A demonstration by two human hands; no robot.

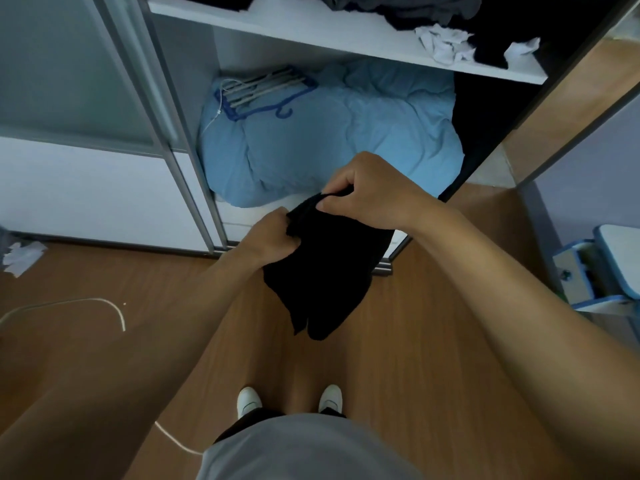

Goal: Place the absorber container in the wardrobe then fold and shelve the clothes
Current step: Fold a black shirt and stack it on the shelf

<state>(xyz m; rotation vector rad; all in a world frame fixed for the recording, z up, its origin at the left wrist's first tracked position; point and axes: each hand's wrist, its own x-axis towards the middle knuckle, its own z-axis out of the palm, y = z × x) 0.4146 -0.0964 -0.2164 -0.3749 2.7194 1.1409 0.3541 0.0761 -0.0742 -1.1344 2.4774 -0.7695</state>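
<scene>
Standing before the open wardrobe [183,64], a person holds a black garment [322,271] in the air above the wooden floor [433,341], just in front of the wardrobe's lower compartment. The left hand [266,239] grips the garment's upper left edge, its fingers curled round the cloth. The right hand [367,192] pinches the top edge between thumb and curled fingers, close beside the left. The rest of the cloth hangs down between the forearms. In the lower compartment lies a crumpled light blue duvet [346,133], with a bundle of hangers [263,88] resting on its back left corner. On the shelf [294,24] above, dark clothes [398,8] and a white cloth [443,45] lie unfolded toward the right end. A white cable [86,299] curves across the floor's left side.
</scene>
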